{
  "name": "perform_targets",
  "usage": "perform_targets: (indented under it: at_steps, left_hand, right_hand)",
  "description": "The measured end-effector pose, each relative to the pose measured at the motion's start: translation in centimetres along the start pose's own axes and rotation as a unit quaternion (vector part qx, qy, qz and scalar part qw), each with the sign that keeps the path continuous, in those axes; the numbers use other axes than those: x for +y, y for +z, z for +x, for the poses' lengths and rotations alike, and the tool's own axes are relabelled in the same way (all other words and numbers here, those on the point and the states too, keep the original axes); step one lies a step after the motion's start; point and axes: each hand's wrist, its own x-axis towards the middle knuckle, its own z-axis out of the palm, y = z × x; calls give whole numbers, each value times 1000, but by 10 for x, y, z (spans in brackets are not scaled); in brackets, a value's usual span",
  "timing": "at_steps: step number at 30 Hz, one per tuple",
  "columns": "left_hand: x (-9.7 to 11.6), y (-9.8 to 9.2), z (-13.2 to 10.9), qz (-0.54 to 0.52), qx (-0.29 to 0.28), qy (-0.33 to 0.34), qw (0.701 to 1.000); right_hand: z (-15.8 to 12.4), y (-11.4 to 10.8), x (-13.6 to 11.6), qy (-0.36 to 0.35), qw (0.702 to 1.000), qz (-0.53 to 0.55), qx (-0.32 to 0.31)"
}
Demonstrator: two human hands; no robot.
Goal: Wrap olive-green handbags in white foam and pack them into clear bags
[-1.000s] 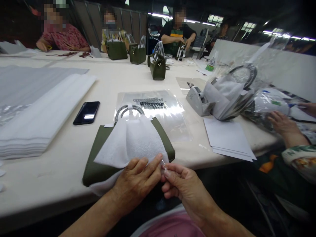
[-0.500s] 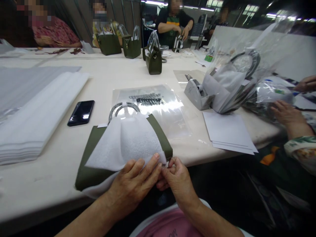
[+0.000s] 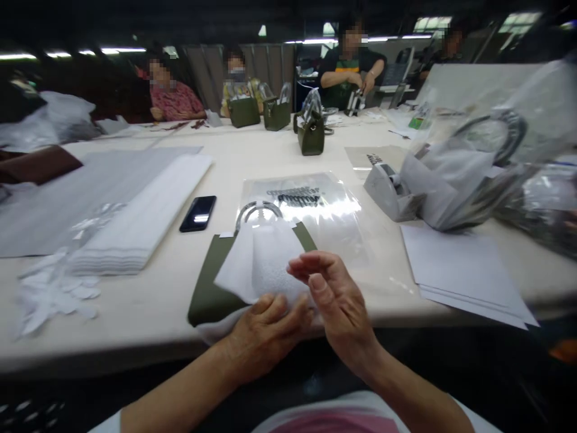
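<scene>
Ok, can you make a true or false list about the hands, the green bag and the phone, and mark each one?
1. The left hand is on the white sheet that partly covers the near green bag. True.
2. The phone lies on the loose white papers. False: it lies on the table, left of the bag.
3. The right hand grips the phone. False: its thumb and fingers are apart, near the white sheet.
4. More green bags stand across the table. True.

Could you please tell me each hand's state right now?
Left hand: on the white wrap; whether it grips cannot be told.
Right hand: open, holding nothing visible.
</scene>
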Motion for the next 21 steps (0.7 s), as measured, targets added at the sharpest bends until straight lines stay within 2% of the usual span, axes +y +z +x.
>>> perform_targets:
  at_steps: [2,5,7,8,10,11,12,14,16,21]
  left_hand:
    - [2,-5,1,-28,1,-13,1000]
    - [9,-17,-4,-39,9,-26,999]
    - [15,-27,-18,-8,73,-56,996]
    - [19,-31,-28,15,125,-94,988]
    - [24,-36,-52,59,219,-217,949]
    - [26,-37,-64,68,227,-282,930]
    - [26,-37,-76,65,210,-336,916]
    - [22,-36,-95,35,150,-387,909]
    - [12,-35,-105,3,132,-362,923]
    - [-19,-39,-99,-30,172,-235,956]
  right_hand:
    - [9,12,5,-20,996,-65,-66]
    - [11,20,18,-47,974,-186,-116]
    - [10,21,22,-68,956,-248,-144]
    - [9,21,22,-78,944,-279,-154]
    - [9,25,20,-93,920,-347,-158]
    - [10,29,18,-99,908,-378,-152]
    - [12,33,16,-108,897,-403,-142]
    - [19,42,12,-132,883,-433,-122]
    - [30,51,10,-147,881,-433,-125]
    - [57,63,17,-144,888,-384,-208]
